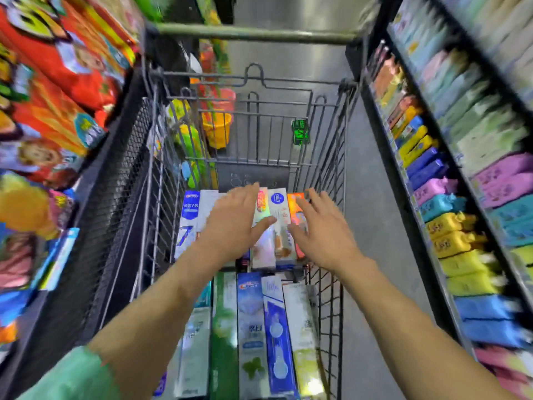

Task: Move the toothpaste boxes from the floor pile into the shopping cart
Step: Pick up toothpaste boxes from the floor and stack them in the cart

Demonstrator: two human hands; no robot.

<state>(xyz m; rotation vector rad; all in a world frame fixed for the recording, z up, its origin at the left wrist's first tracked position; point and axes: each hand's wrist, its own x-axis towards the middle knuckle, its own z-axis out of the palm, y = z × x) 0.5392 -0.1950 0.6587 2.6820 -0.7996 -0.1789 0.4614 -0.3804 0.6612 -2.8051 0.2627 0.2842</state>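
Toothpaste boxes partly hidden under left hand; shelves blurred.

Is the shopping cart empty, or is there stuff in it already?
Not empty. The shopping cart already holds many toothpaste boxes lying flat in rows, and both open hands, left and right, hover over them.

The grey wire shopping cart stands in the aisle; inside it, a near row of long cardboard toothpaste boxes lies lengthwise; a second row lies beyond; shelves of packaged goods flank the cart's right, bright snack bags its left.
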